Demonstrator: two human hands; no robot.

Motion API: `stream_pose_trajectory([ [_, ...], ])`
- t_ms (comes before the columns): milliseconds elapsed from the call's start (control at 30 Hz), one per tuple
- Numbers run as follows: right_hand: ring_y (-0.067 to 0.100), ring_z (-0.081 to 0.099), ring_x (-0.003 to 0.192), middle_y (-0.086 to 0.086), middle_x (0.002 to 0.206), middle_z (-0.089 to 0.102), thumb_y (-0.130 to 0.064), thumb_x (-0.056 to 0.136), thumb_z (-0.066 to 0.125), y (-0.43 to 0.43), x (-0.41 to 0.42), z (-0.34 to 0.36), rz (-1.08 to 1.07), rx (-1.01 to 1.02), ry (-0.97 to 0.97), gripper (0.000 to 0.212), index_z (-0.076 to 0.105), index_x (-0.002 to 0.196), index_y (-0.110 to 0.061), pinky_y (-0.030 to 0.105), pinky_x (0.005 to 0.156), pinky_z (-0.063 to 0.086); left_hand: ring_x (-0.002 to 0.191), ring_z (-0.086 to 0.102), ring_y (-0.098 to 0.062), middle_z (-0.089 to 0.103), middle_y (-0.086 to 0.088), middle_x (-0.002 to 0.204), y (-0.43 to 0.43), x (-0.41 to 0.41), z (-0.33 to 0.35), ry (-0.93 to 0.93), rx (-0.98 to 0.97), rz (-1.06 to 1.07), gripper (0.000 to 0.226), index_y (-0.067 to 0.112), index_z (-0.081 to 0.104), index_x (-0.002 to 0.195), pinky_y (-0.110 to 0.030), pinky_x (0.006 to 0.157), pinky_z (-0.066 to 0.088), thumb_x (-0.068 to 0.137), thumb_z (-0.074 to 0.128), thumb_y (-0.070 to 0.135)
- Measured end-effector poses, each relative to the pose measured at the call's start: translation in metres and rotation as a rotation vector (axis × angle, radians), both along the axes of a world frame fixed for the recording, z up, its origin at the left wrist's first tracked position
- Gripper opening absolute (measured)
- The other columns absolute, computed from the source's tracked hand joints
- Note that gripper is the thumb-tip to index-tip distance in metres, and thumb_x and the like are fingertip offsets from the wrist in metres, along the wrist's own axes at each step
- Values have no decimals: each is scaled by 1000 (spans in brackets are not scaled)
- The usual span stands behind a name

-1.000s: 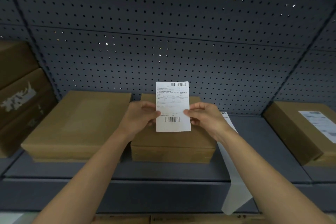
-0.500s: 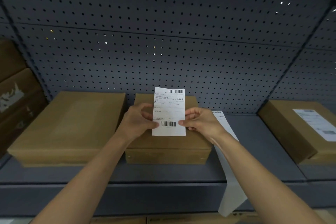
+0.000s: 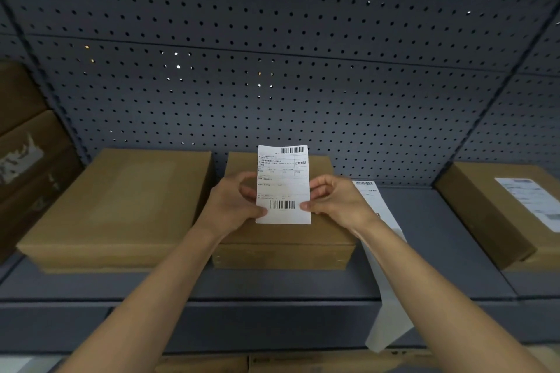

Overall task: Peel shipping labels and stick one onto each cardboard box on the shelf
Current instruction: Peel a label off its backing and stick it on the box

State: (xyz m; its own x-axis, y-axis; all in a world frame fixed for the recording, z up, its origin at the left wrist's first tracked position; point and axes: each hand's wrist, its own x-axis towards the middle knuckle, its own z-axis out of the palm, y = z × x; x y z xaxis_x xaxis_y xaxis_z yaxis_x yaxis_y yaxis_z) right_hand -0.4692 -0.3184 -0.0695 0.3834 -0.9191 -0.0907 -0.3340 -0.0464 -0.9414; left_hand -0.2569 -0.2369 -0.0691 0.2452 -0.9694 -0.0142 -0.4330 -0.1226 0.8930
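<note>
A white shipping label [image 3: 283, 185] with two barcodes is held upright above the middle cardboard box [image 3: 283, 247]. My left hand [image 3: 233, 204] pinches its left edge and my right hand [image 3: 336, 201] pinches its right edge. A wider bare box [image 3: 121, 206] lies to the left. At the right, another box [image 3: 497, 212] carries a label [image 3: 533, 200] on its top. A strip of labels and backing paper [image 3: 385, 281] lies on the shelf behind my right forearm and hangs over the front edge.
The grey shelf [image 3: 424, 239] has a perforated back panel [image 3: 272, 70]. Stacked boxes [image 3: 27, 154] with torn tape stand at the far left. More cardboard [image 3: 272, 362] shows below the shelf's front edge.
The label, held in both hands, has stayed over the middle box and tilted slightly. The view shifted a little, so the boxes sit differently in frame.
</note>
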Motion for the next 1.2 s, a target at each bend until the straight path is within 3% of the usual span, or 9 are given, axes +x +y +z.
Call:
stream_pose_trajectory([
  [100,11,67,69,6,83,71,4,69,84,1,0,-2,4,-31,15,37,66,99,-6,19,66,56,78,67,-1,72,7,90,0,-2,-2,-22,-4,-3,73,27,58,129,-14,67,51,67,86,-1],
  [300,9,68,68,5,84,72,1,69,86,3,-1,-4,10,-89,59,38,65,100,-8,20,69,56,81,68,-6,70,6,91,2,-6,-3,-72,-15,-2,79,27,54,136,-18,72,55,69,85,-1],
  [433,10,68,71,4,86,72,-5,69,88,5,0,-3,11,-131,102,40,65,101,-12,22,72,57,81,65,-4,68,9,90,4,-9,0,-120,-17,-10,83,29,51,140,-11,67,50,70,84,-1],
  [600,7,66,74,-2,85,69,-16,71,88,10,1,-4,10,-225,189,40,64,102,-22,22,71,55,85,56,4,63,16,91,9,-12,5,-213,-26,-9,90,35,41,146,-9,75,42,73,83,4],
  [700,5,61,79,-5,88,63,-25,72,87,13,-2,-3,9,-290,279,44,62,108,-28,20,72,50,84,51,7,59,20,90,10,-12,5,-233,-30,-3,97,38,29,151,-19,88,43,75,83,10],
  [800,3,59,84,-8,91,61,-31,73,86,15,-5,-5,21,-337,353,50,60,115,-32,17,72,47,106,53,-4,65,12,107,9,-9,0,-241,-31,6,99,36,27,153,-33,107,41,75,84,12],
  [900,3,56,87,-8,96,59,-35,73,85,16,-6,-9,19,-363,386,55,57,120,-34,14,70,43,134,41,-20,59,5,134,8,-3,-7,-249,-28,36,102,33,27,153,-39,112,35,73,86,18],
  [1067,14,52,103,-6,108,55,-43,76,80,17,-8,-17,2,-438,456,65,52,133,-32,32,91,46,138,39,-22,54,4,140,9,-2,-12,-254,-58,27,96,33,30,152,-41,113,36,75,85,18],
  [1200,18,48,113,-5,113,53,-49,79,76,17,-10,-20,0,-463,502,71,45,141,-32,36,99,41,144,26,-23,45,1,149,12,-5,-12,-289,-68,40,91,25,29,153,-40,117,24,79,82,18],
])
